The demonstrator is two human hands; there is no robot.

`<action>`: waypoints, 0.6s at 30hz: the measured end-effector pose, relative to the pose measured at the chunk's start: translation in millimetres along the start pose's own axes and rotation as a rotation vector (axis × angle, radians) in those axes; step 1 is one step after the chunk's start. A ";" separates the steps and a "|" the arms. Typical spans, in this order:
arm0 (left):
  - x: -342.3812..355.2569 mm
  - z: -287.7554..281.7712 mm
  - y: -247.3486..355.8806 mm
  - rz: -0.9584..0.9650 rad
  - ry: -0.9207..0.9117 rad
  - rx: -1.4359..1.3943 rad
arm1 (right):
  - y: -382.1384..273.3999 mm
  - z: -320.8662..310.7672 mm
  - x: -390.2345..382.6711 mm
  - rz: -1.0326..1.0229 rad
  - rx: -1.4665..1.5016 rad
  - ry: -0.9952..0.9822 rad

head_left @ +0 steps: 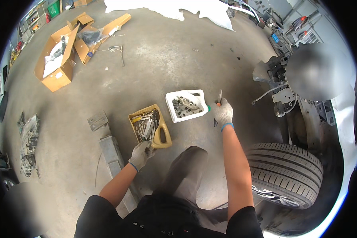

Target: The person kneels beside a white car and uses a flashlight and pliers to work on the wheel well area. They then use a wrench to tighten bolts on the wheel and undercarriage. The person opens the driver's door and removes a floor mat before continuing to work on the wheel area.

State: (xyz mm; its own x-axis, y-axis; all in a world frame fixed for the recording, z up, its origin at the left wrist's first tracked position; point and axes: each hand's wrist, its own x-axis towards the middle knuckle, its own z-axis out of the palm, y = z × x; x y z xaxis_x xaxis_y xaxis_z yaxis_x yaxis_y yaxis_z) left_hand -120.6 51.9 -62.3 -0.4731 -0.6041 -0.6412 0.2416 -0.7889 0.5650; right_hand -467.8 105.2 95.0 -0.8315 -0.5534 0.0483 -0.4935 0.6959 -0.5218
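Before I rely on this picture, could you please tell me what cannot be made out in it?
All in the head view:
Tool: its middle is hidden by the right hand.
Left hand: its own bulk hides whether it grips anything.
Small parts in the white tub: too small to identify.
Tan tub: its bottom is hidden by tools.
Car front: partly covered by a blurred patch.

White tub (191, 117), tan tub (161, 123) on floor (146, 83)

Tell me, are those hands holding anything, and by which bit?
The right hand holds a grey-tipped tool by its partly orange handle. The left hand is at the near edge of the tan container; whether it holds anything cannot be told.
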 end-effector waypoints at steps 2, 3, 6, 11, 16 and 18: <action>8.5 -5.7 -1.6 -0.092 -0.034 -0.025 | -0.3 3.6 -3.7 0.002 0.038 0.006; 22.3 -12.4 -10.3 -0.100 -0.106 0.022 | 1.4 3.4 -9.0 0.004 0.053 -0.007; 58.0 21.7 -15.8 -0.131 -0.176 0.100 | 27.9 9.1 -29.4 0.054 0.141 0.043; 141.6 117.2 4.7 -0.204 -0.249 0.271 | 59.4 15.8 -52.9 0.217 0.349 0.016; 149.0 143.0 -7.6 -0.212 -0.215 0.439 | 64.9 14.9 -55.8 0.288 0.542 -0.007; 119.3 144.3 -21.7 -0.195 -0.392 0.489 | 66.6 19.9 -56.5 0.302 0.543 -0.033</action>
State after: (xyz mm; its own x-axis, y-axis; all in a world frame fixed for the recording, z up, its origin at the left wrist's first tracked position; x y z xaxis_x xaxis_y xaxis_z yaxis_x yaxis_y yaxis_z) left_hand -304.6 13.1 -76.2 -0.7656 -0.2960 -0.5711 -0.2490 -0.6822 0.6874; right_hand -448.6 173.7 40.6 -0.9015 -0.3882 -0.1913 -0.0299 0.4967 -0.8674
